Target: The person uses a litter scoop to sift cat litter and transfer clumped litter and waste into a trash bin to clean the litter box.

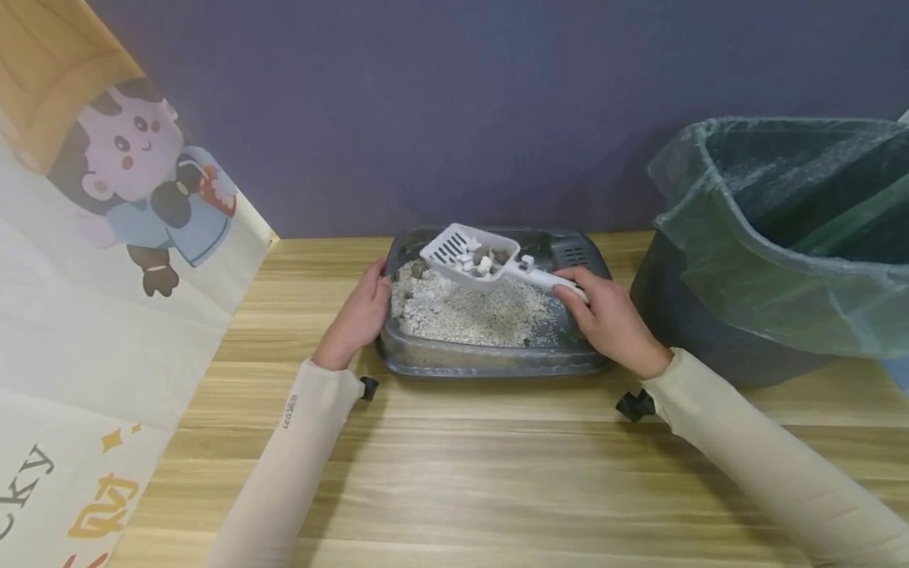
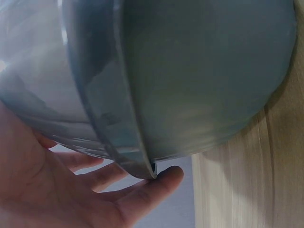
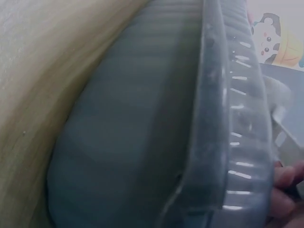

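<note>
My left hand holds the left rim of a grey litter box. In the left wrist view that hand has its fingers along the outer wall and lip of the box. My right hand grips the handle of a white slotted scoop, held above the box with white and brown clumps in its bowl. Pale pellet litter covers the box's floor, with more clumps at the left. The right wrist view shows part of the right hand beyond the box wall.
To the right stands a dark bin lined with a translucent green bag. A purple-grey partition rises behind the wooden table. A printed cloth hangs at the left. Black pieces show near both wrists.
</note>
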Demonstrator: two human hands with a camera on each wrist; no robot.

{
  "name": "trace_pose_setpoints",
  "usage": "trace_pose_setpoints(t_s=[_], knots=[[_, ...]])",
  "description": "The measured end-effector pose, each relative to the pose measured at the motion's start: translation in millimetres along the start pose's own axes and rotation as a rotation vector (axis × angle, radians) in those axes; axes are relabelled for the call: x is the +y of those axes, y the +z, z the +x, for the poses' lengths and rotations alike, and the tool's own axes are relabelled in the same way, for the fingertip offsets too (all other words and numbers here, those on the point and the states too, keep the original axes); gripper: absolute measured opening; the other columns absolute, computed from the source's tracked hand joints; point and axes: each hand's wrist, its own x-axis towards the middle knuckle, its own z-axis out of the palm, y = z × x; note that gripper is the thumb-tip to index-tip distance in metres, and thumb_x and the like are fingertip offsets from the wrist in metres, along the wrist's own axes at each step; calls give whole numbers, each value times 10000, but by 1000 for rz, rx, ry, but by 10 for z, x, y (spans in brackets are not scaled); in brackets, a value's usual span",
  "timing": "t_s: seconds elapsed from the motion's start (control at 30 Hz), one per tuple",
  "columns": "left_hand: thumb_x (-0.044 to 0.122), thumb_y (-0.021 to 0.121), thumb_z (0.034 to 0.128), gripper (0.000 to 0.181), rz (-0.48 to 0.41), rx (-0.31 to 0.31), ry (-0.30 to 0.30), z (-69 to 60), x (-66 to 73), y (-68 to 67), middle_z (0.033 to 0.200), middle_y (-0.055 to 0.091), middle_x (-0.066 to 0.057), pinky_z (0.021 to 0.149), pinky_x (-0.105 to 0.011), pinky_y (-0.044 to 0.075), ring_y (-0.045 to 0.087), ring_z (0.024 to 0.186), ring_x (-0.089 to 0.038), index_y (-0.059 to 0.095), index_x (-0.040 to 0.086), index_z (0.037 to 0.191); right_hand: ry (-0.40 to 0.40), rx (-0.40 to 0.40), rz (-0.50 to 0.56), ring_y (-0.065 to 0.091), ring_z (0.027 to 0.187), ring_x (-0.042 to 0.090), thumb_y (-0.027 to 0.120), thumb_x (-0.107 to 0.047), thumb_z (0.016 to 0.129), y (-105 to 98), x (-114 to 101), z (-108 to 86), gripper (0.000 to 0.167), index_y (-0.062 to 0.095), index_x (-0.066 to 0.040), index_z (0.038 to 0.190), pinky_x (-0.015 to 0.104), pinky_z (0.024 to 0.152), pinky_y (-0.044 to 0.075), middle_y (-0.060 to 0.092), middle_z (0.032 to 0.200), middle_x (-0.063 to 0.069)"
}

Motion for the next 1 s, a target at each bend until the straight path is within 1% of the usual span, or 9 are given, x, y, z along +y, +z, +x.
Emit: trace_pose_setpoints(t_s=[0.07, 0.17, 0.23, 0.37, 0.47, 0.63, 0.8, 1.0], knots=[[251, 233, 1039, 509, -1, 1, 2, -1, 4, -1, 1512, 241, -177, 1126, -457, 173, 219, 1378, -317, 180, 42, 1499, 11, -3, 2, 305, 405, 91, 473, -219, 1006, -19, -15, -3, 277, 604, -49, 1180, 296, 469, 351, 398, 562, -41], [248, 236, 1039, 506, 2, 1, 2, -7, 11, 0, 1511, 244, -177, 1126, -453, 175, 220, 1378, -316, 186, 37, 1496, -3, 10, -2, 299, 402, 87, 468, -215, 1009, -39, -16, 1, 273, 629, -41, 1144, 300, 500, 361, 380, 534, -54], [247, 237, 1039, 507, 2, 0, 3, -8, 11, 2, 1510, 244, -179, 1126, -451, 176, 218, 1378, -315, 188, 28, 1493, -20, 3, 2, 311, 409, 85, 487, -202, 1001, -49, -17, 3, 264, 617, -47, 1170, 292, 474, 356, 406, 567, -53], [250, 234, 1039, 510, 6, -6, -1, -10, 9, 8, 1512, 238, -182, 1126, -451, 175, 213, 1380, -315, 183, 23, 1493, -50, -10, 7, 368, 488, 100, 535, -169, 975, -53, -6, -9, 297, 556, -62, 1251, 278, 451, 341, 505, 759, -9], [252, 234, 1039, 508, 7, -5, -6, -16, 11, 12, 1512, 241, -175, 1126, -449, 176, 217, 1379, -311, 185, 35, 1495, -57, 6, -2, 397, 565, 111, 550, -145, 964, -58, -7, -24, 334, 524, -66, 1287, 284, 488, 354, 531, 880, 22], [263, 226, 1038, 511, 3, -4, -13, -24, -1, 19, 1516, 240, -168, 1122, -471, 179, 221, 1378, -319, 182, 49, 1500, -39, 46, -22, 384, 548, 115, 567, -146, 954, -121, -79, -39, 354, 523, -68, 1297, 275, 462, 338, 514, 836, 17], [269, 222, 1039, 516, 8, -9, -19, -25, -33, 21, 1521, 226, -171, 1122, -475, 175, 213, 1379, -326, 165, 56, 1506, -51, 76, -70, 374, 544, 116, 584, -149, 947, -290, -262, -29, 351, 539, -57, 1283, 271, 462, 322, 500, 805, 11], [263, 217, 1040, 520, 11, -12, -28, -36, -75, 17, 1525, 206, -182, 1125, -475, 161, 196, 1384, -330, 143, 48, 1508, -108, 126, -182, 335, 521, 124, 619, -124, 923, -638, -540, 26, 342, 573, -35, 1250, 248, 480, 273, 510, 762, 27]])
